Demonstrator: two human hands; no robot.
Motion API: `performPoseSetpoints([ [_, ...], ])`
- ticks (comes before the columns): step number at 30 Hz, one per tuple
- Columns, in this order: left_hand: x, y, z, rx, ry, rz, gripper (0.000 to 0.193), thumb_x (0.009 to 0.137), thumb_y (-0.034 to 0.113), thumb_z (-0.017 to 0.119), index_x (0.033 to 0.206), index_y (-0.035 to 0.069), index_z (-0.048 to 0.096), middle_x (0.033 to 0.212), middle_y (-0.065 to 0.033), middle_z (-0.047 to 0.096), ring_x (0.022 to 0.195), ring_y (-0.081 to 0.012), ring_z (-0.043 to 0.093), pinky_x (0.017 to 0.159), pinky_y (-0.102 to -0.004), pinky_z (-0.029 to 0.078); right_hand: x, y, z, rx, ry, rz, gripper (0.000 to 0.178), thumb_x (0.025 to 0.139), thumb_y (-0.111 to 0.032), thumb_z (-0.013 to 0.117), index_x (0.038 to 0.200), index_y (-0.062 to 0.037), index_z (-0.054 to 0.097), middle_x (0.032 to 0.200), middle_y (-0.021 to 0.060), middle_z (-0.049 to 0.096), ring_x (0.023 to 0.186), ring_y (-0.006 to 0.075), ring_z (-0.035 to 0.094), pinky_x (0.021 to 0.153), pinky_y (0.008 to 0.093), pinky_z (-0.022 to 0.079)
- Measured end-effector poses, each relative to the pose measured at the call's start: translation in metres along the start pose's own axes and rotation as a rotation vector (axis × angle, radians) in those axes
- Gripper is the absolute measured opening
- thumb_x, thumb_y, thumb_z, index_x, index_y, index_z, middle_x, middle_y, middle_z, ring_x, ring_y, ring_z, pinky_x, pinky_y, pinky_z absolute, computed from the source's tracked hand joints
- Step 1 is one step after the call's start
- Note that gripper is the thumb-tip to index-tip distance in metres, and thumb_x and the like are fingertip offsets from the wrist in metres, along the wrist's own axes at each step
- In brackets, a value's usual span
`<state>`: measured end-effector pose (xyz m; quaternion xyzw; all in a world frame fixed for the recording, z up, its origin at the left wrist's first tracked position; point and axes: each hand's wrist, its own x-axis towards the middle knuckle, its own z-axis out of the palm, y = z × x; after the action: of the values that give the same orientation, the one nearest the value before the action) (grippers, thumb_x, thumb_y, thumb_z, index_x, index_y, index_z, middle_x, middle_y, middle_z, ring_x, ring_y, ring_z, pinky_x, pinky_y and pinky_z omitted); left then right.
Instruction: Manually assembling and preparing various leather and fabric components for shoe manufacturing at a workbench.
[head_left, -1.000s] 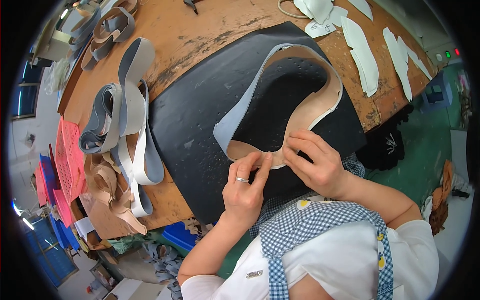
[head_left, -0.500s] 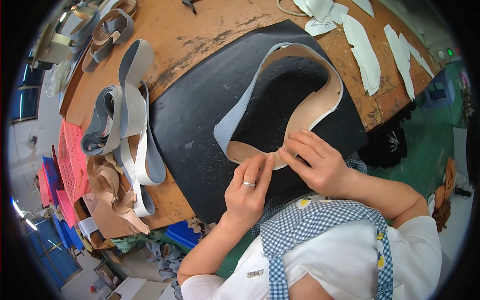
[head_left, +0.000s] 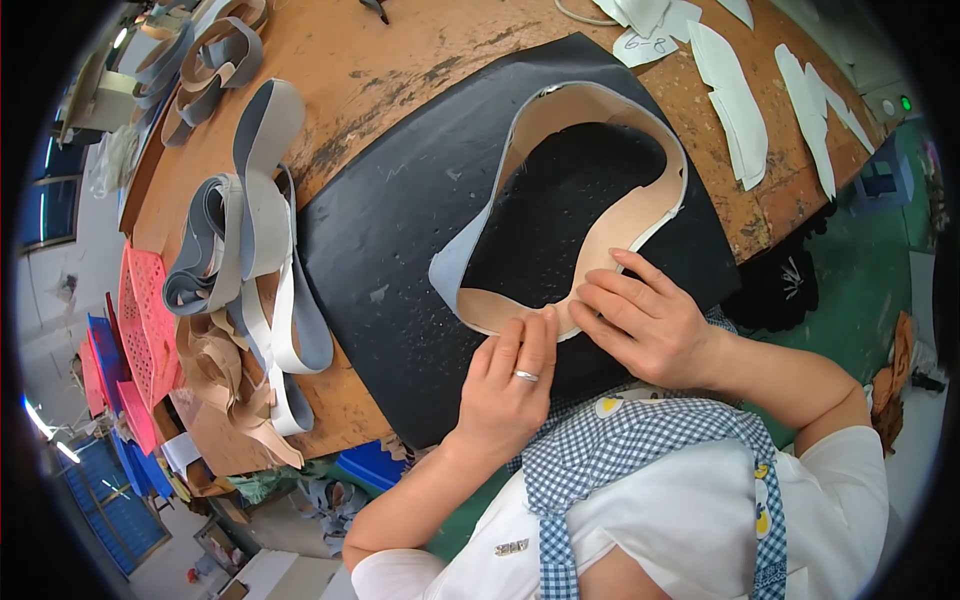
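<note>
A looped leather strip (head_left: 625,218), blue-grey outside and tan inside, stands on its edge on a black mat (head_left: 375,265). My left hand (head_left: 502,395), with a ring on one finger, pinches the near side of the loop between thumb and fingers. Close beside it, my right hand (head_left: 648,325) grips the same strip, its fingers bent over the tan face and upper edge. The fingertips of both hands nearly meet at the near bend. Exactly what lies under them is hidden.
Left of the mat lies a pile of grey, white and tan strips (head_left: 262,200), with more coiled strips (head_left: 222,55) beyond. White cut pieces (head_left: 732,110) lie at the table's far right. A pink perforated basket (head_left: 150,330) stands off the table's left edge.
My left hand has shifted slightly right along the strip. My right hand has moved a little right, its fingers more spread. The loop's far left side has turned, showing more tan.
</note>
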<state>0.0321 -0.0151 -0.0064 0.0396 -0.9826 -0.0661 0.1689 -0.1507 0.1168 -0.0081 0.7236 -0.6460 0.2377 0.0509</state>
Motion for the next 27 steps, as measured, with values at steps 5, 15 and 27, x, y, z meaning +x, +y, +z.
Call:
performPoseSetpoints([
  [5,0.013,0.003,-0.011,0.224,-0.181,0.222,0.042,0.074,0.01,0.062,0.109,-0.012,0.068,0.116,-0.0187,0.059,0.107,-0.0288,0.059,0.09,-0.036,0.051,0.001,-0.002,0.005,0.07,0.074,-0.039,0.03,0.077,-0.009,0.066,0.102,0.0069,0.07,0.107,0.0171,0.067,0.106,0.0314,0.066,0.099,0.0495,0.053],
  [15,-0.003,-0.001,-0.006,0.044,-0.013,0.109,0.038,0.072,0.004,0.063,0.106,-0.012,0.07,0.114,-0.0218,0.062,0.103,-0.0303,0.063,0.092,-0.0376,0.055,0.003,-0.004,0.01,0.149,0.1,0.0,0.037,0.074,-0.006,0.068,0.108,0.0074,0.069,0.107,0.017,0.066,0.105,0.0318,0.065,0.093,0.0445,0.056],
  [27,0.004,-0.029,-0.015,0.128,0.013,0.053,0.033,0.076,0.007,0.063,0.106,-0.004,0.071,0.109,-0.0133,0.067,0.104,-0.0247,0.064,0.107,-0.0443,0.045,0.014,-0.014,0.002,-0.019,-0.073,-0.063,0.044,0.075,-0.012,0.065,0.114,0.0076,0.067,0.108,0.0164,0.062,0.107,0.0313,0.061,0.098,0.0469,0.048],
])
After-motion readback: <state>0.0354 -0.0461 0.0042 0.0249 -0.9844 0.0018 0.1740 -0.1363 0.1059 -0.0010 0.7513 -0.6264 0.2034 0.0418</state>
